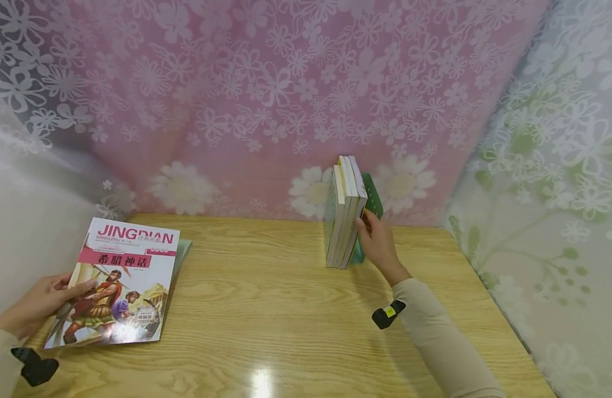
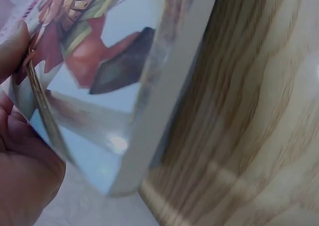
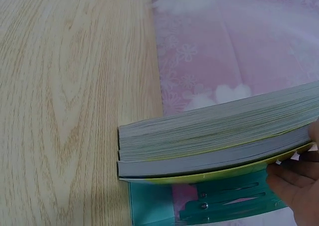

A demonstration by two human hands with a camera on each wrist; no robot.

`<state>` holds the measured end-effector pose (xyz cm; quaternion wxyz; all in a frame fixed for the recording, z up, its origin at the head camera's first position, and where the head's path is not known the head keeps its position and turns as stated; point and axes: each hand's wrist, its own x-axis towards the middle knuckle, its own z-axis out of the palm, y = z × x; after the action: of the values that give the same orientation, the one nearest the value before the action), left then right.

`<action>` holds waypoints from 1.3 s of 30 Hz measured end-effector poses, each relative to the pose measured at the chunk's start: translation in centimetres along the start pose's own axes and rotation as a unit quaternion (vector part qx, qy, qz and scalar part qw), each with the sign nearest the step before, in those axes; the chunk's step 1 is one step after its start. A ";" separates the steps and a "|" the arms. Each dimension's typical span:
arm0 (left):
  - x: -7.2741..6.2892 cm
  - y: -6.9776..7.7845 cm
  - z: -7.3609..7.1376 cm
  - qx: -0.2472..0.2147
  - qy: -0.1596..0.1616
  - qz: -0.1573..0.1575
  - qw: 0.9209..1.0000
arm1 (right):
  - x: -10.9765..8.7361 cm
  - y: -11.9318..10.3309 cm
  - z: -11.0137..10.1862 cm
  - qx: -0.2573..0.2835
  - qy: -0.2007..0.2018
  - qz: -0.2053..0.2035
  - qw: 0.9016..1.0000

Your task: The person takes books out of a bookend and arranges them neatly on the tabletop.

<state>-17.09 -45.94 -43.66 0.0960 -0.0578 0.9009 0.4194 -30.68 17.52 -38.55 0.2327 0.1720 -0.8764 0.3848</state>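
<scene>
Head view: wide tabletop separates paperback from upright books.

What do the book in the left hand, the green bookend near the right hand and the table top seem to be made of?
Book: paper, glossy cover, since light glints on it.
Green bookend: probably painted metal, from its thin slotted plate, possibly plastic.
Table top: wood or wood-look laminate, showing grain; its bright reflection suggests a smooth finish.

Wide passage over the table between two obstacles: illustrated book and upright books
</scene>
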 end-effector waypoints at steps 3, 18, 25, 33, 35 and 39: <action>0.3 -0.3 -0.4 0.039 -0.006 0.001 0.999 | -0.1 0.0 0.0 0.012 -0.006 0.005 1.000; 2.1 0.0 -0.3 0.054 0.046 0.010 0.997 | -0.3 0.1 0.3 0.000 0.009 0.014 1.000; 2.9 -0.3 -0.6 0.175 0.151 0.023 0.973 | -0.4 -0.1 0.3 -0.026 0.012 0.006 1.000; 3.0 -0.3 1.3 0.202 0.169 0.037 0.964 | -0.6 -0.1 0.7 -0.050 0.026 -0.012 0.998; 3.0 -0.3 1.7 0.202 0.175 0.033 0.963 | -0.8 -0.1 0.7 -0.048 0.028 -0.009 0.998; 3.1 -0.3 2.2 0.204 0.188 0.023 0.960 | -1.0 -0.2 0.7 -0.036 0.035 0.002 0.999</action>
<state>-19.75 -44.50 -45.92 -0.0747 -0.0940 0.9703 0.2101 -29.96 17.02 -39.39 0.2685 0.1484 -0.8816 0.3588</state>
